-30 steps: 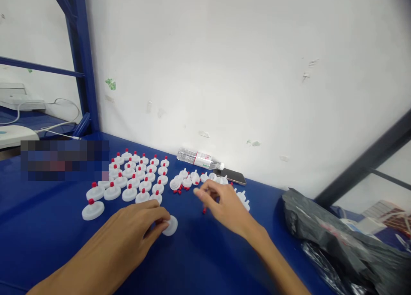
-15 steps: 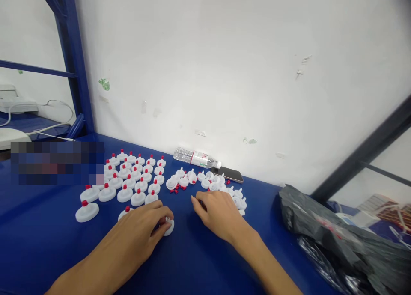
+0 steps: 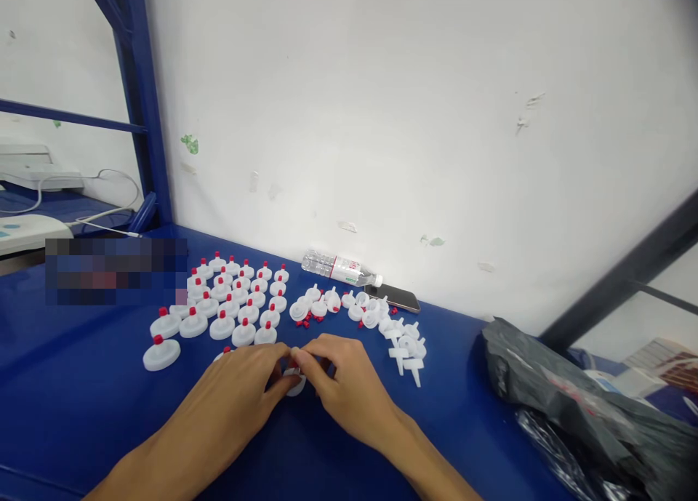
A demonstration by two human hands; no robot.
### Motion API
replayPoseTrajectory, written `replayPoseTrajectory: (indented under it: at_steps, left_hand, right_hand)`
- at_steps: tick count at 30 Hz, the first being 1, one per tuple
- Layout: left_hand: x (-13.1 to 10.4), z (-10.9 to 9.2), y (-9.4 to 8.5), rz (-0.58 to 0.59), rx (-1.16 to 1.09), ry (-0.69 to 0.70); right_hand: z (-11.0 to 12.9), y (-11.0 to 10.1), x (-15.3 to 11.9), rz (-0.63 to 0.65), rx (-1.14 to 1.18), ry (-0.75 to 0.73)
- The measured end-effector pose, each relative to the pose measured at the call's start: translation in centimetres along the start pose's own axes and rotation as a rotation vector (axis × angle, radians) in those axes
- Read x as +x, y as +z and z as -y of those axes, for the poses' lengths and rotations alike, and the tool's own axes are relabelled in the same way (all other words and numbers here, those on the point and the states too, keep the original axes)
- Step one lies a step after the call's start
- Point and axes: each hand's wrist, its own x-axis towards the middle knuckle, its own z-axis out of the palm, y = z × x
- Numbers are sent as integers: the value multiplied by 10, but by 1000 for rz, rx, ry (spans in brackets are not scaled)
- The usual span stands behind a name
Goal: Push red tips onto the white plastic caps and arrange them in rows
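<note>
My left hand (image 3: 254,374) grips a white round lid with a nozzle (image 3: 296,389) low over the blue table, just in front of me. My right hand (image 3: 343,377) has its thumb and fingers closed at the top of that nozzle, on a small red cap (image 3: 294,365) mostly covered by the fingers. Left of my hands stand rows of white lids wearing red caps (image 3: 222,326). Beyond my right hand lie uncapped white lids (image 3: 372,313) and loose red caps (image 3: 306,323) in a scattered heap.
A clear water bottle (image 3: 341,268) lies along the wall, beside a phone (image 3: 393,297). White T-shaped pieces (image 3: 414,370) are right of my right hand. A dark plastic bag (image 3: 578,392) covers the right side. Blue metal posts (image 3: 145,101) rise at the left.
My right hand has moved left from beside the heap to the lid in my left hand, and red now shows at the nozzle. The view has shifted slightly.
</note>
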Motion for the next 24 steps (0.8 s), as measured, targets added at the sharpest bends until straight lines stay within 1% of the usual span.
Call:
replayPoseTrajectory:
  at_steps: [5,9,11,13,15,18,20,24]
  left_hand:
    - [-2,-2,-1,10,-28,9]
    - [-1,-2,-1,6,-24,3]
    - [0,0,0,9,-9,4]
    - [-1,3,1,-7,2,19]
    - [-5,6,2,-65,3,44]
    - [-12,6,2,-160,3,79]
    - [-15,4,1,-165,9,77]
    - [-12,3,-1,-151,4,66]
  right_hand:
    - [1,0,-1,-6,-87,-2]
    - [3,-3,-2,38,-127,-9]
    - [3,-4,-1,62,-128,9]
    - [4,-3,0,59,-114,42]
    - [3,-2,1,52,-19,115]
    - [-2,3,3,61,256,269]
    - [-7,6,4,72,408,329]
    - [-15,9,6,65,565,332]
